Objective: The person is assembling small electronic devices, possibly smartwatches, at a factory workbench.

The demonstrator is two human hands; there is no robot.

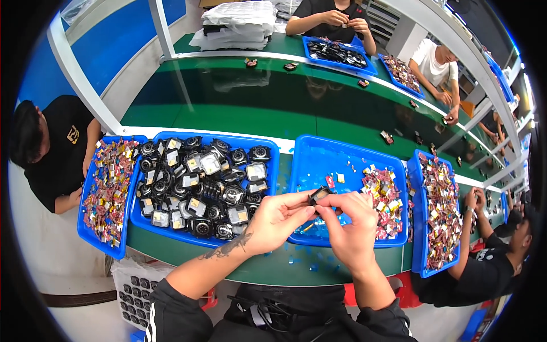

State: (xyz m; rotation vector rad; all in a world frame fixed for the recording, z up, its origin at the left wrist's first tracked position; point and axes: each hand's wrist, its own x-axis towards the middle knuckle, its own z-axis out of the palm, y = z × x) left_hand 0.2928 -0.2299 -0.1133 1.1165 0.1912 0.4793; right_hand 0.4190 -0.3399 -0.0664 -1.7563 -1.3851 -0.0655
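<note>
We can read no words or numbers here. We see a yellow mark (73, 135) on the black shirt (51, 171) at left, and white print (486, 254), too small to read, on a second shirt (476, 285) at right.

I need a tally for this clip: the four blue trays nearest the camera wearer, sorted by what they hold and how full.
Filled with small multicoloured parts: 2 (leftmost tray, rightmost tray)
Partly filled with similar parts: 1 (tray under the hands)
Filled with black housings: 1 (wide tray)
Total: 4 trays
</note>
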